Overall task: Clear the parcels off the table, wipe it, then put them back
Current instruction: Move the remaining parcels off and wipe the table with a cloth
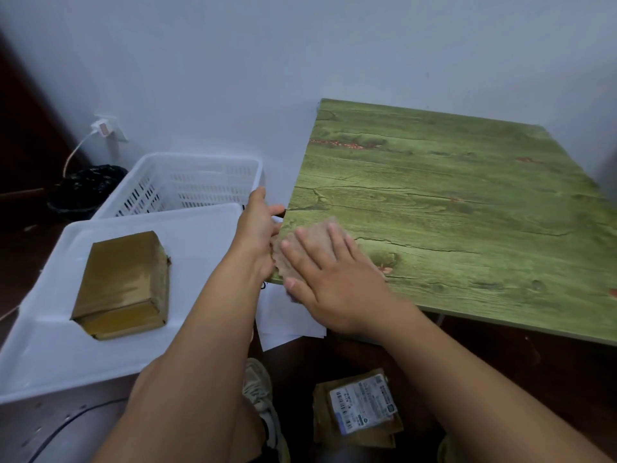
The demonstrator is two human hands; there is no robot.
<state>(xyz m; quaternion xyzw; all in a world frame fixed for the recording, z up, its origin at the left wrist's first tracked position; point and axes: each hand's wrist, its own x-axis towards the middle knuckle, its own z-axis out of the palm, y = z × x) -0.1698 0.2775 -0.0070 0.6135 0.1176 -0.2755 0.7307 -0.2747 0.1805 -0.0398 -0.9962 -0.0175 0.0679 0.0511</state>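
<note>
The right hand (334, 282) lies flat, fingers straight and spread, pressing a thin tan cloth (317, 242) onto the near-left corner of the table (450, 208). The left hand (258, 235) is just beside it to the left, fingers curled over the table's left edge where the cloth hangs off; whether it pinches the cloth or only the edge cannot be told.

Below the right forearm, on the dark floor, lies a flat brown parcel (359, 409) with a white shipping label bearing barcodes and small print, too blurred to read. A second parcel, a box (123, 285), sits well to the left of the hands in a white tray (43, 355); it is a rectangular block wrapped in glossy brown tape, with no writing visible.

The tabletop is flat, printed with green wood grain, cracks and a few reddish patches; away from the hands, to the right and toward the wall, it is bare. Its left edge is straight and thin. The tray is smooth plastic with a raised rounded rim. Beyond the left hand stands a white basket (187, 185) with slotted walls. Under the wrists, white paper (287, 322) pokes out below the table's corner. A shoe (257, 385) shows under the left forearm.
</note>
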